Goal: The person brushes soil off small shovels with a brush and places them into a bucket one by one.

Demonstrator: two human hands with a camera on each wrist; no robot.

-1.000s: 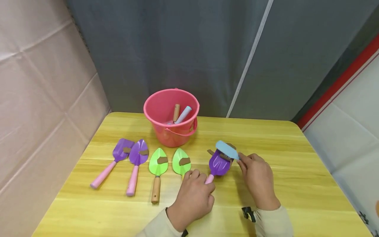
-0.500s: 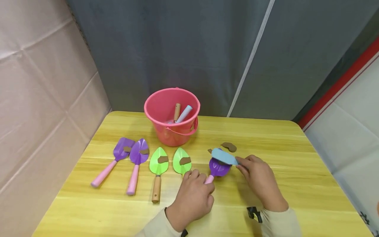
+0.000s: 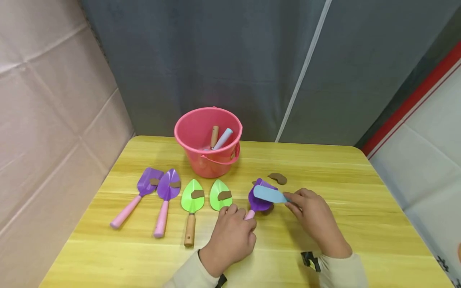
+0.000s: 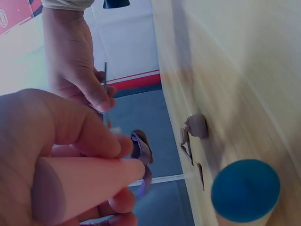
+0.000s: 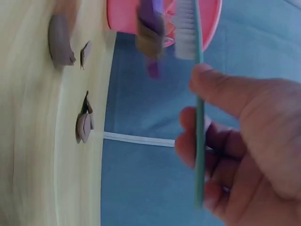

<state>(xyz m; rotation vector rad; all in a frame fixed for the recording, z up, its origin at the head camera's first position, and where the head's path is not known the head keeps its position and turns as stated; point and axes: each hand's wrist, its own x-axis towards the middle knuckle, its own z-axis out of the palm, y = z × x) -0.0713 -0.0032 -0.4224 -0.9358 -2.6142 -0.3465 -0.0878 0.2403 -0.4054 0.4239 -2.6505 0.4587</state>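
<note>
My left hand (image 3: 230, 236) grips the pink handle of a purple toy shovel (image 3: 256, 203), which is raised off the table in the left wrist view. My right hand (image 3: 317, 218) pinches a light blue brush (image 3: 269, 194) by its thin handle. In the right wrist view the white bristles (image 5: 184, 30) face the shovel, where a brown clay-like piece (image 5: 149, 40) clings to the blade. From the head view, the brush covers part of that blade. More brown pieces lie on the table: a curved one (image 3: 279, 178) behind the shovel and another (image 3: 268, 210) partly beneath it.
A pink bucket (image 3: 210, 166) at the back holds a wooden handle (image 3: 214, 137) and a pale blue one (image 3: 223, 139). Left of my hands lie two green trowels (image 3: 192, 200) and two purple tools (image 3: 168, 186), each bearing a brown piece. A dark curtain (image 3: 216, 60) hangs behind.
The brush has shifted left and slightly down over the blade. The shovel has turned and moved left, and a brown piece now shows on the table below it. My left hand has moved slightly left.
</note>
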